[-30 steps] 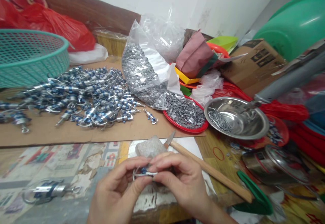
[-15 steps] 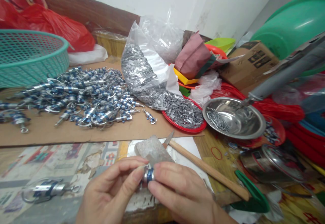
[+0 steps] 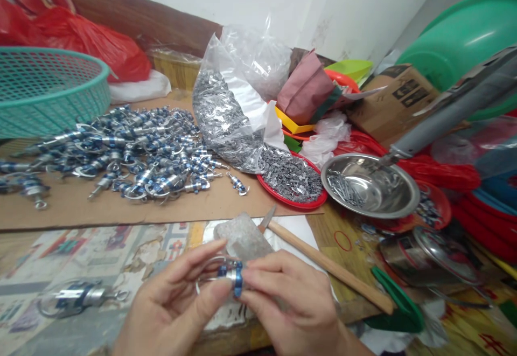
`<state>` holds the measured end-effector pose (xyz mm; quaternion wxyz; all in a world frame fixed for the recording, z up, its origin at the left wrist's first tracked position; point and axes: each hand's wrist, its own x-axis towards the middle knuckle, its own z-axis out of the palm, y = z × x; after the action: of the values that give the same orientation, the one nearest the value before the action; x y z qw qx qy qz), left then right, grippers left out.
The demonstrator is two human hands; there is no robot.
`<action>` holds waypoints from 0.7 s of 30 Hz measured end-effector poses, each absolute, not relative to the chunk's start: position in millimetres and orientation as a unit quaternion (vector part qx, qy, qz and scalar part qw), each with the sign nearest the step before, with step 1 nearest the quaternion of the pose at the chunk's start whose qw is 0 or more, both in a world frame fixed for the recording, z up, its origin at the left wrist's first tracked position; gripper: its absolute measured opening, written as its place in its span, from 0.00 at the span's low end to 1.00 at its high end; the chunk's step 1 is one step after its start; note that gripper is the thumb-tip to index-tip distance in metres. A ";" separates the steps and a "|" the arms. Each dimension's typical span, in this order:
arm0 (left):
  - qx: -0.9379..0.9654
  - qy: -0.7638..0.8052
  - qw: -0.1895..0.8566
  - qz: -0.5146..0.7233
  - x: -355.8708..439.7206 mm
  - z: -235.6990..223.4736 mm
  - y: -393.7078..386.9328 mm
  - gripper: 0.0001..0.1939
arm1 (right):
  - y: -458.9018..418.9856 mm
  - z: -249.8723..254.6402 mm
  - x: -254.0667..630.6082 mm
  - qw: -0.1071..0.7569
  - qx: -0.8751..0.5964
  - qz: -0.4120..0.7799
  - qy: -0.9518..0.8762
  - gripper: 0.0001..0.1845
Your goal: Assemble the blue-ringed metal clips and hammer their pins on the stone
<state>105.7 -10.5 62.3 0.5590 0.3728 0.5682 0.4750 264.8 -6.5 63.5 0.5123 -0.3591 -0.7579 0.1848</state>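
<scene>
A small silver-and-blue metal fitting [image 3: 231, 272] with a thin curved loop is between my hands at the front edge of the work surface. The thumb and fingers of my left hand [image 3: 173, 297] close around its loop end. My right hand [image 3: 288, 297] pinches the blue band at its other end with the fingertips, which cover part of that end. Just behind the hands lies a grey block [image 3: 244, 235]. Beside it rests a hammer [image 3: 331, 267] with a wooden handle. A similar loose fitting [image 3: 76, 298] lies on the printed paper to the left.
A large pile of fittings [image 3: 133, 151] covers the cardboard near a green basket [image 3: 52, 89]. Farther right are a bag of small metal pieces [image 3: 222, 113], a red dish [image 3: 301, 205], a steel bowl [image 3: 374, 210] with pins, and a grey lever arm [image 3: 456, 103].
The fitting is turned and shows more of its body and loop. My left fingers have spread wider around it, and my right fingertips have shifted on the blue band.
</scene>
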 end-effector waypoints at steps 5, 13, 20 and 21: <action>0.347 0.524 0.608 0.486 113.0 54.4 -14.7 0.36 | 6.2 74.1 275.6 0.413 -0.400 0.303 -0.759 0.05; 0.359 0.474 0.683 0.425 111.2 58.2 -1.2 0.34 | 124.8 61.6 372.1 0.187 -0.705 0.022 -0.684 0.07; 0.368 0.438 0.715 0.402 107.1 54.0 8.6 0.33 | 144.2 42.3 378.5 0.104 -0.718 0.032 -0.687 0.13; 0.368 0.429 0.722 0.398 105.4 51.2 10.6 0.34 | 144.6 43.3 379.2 0.110 -0.716 0.038 -0.688 0.13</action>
<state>105.4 10.6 51.2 0.7225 0.3682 0.4294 0.3975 379.2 144.6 43.3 0.1104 -0.7164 -0.6879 0.0377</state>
